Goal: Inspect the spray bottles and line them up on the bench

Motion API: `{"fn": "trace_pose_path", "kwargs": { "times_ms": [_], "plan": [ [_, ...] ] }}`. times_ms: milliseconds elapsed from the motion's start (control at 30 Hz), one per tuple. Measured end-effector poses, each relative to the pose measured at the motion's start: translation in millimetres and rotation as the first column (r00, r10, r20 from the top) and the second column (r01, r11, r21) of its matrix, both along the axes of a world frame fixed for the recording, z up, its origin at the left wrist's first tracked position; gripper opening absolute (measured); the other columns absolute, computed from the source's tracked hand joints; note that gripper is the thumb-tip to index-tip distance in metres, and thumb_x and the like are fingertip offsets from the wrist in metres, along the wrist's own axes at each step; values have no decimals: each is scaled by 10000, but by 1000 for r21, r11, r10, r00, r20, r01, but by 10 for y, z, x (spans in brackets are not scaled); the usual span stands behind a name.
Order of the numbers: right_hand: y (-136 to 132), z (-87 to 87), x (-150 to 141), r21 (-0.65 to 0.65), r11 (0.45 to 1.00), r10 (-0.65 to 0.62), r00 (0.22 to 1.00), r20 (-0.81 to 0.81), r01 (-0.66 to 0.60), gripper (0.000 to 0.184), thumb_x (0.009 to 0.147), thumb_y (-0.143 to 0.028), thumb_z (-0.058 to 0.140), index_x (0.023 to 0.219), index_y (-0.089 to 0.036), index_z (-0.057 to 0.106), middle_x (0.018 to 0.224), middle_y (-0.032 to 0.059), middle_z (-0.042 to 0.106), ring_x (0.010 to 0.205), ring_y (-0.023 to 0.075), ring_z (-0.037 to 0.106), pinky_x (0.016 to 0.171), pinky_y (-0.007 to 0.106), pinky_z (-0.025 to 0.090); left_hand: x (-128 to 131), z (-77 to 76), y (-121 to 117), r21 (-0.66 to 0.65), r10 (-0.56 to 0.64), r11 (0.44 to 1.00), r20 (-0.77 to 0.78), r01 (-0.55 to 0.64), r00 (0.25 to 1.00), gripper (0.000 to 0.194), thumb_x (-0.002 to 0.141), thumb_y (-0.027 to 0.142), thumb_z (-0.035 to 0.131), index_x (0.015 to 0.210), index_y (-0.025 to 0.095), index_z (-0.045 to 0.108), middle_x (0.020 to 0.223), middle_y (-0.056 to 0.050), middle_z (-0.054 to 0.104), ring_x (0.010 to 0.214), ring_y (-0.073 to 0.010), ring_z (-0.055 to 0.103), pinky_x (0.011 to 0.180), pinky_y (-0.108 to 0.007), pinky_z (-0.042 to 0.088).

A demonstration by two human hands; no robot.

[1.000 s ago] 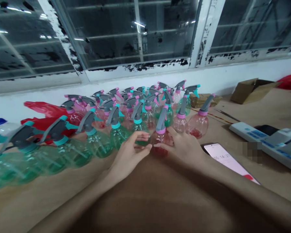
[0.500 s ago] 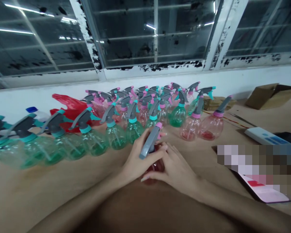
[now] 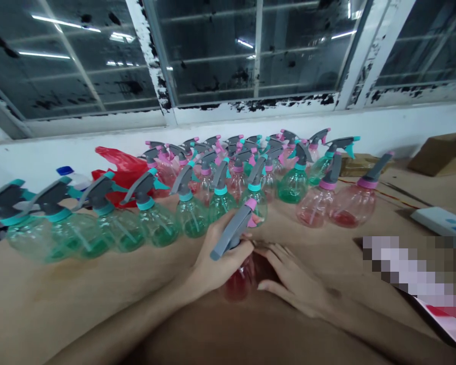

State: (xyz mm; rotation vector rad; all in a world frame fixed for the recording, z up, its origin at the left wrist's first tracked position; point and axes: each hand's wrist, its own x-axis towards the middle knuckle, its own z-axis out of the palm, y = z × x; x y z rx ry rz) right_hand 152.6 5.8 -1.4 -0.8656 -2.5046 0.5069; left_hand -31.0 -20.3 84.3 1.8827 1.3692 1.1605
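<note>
A pink spray bottle (image 3: 240, 282) with a grey trigger head (image 3: 231, 230) stands near the front of the brown table (image 3: 61, 299). My left hand (image 3: 216, 253) is closed round the bottle's neck under the trigger head. My right hand (image 3: 291, 276) cups the bottle's right side, fingers curled against it. Just behind them stands a row of green spray bottles (image 3: 155, 223) with teal collars.
Several more pink and green spray bottles (image 3: 251, 162) crowd the back by the white wall. Two pink bottles (image 3: 338, 208) stand to the right. A red plastic bag (image 3: 117, 167) lies at the back left, a phone (image 3: 448, 314) and a white device (image 3: 441, 223) on the right.
Both hands took the pink bottle out of the row and drew it toward me. The left hand moved up to grip the neck under the trigger head.
</note>
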Motion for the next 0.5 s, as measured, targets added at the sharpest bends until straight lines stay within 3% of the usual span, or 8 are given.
{"fn": "trace_pose_path", "kwargs": {
  "times_ms": [167, 500],
  "plan": [
    [54, -167, 91, 53, 998, 28, 996, 86, -32, 696, 829, -559, 458, 1402, -206, 282, 1441, 119, 345, 1321, 273, 288, 1051, 498, 285, -15, 44, 0, 38, -3, 999, -48, 5, 999, 306, 681, 153, 451, 936, 265, 579, 775, 14, 630, 676, -166, 588, 672, -317, 536],
    [85, -199, 128, 12, 999, 39, 995, 90, -40, 792, 786, -587, 503, 1425, -220, 213, 1464, 102, 297, 1341, 259, 241, 1069, 496, 264, -34, 73, 1, 46, -68, 996, -60, 71, 996, 268, 658, 138, 450, 841, 258, 605, 745, 10, 595, 641, -171, 559, 632, -338, 520]
  ]
}}
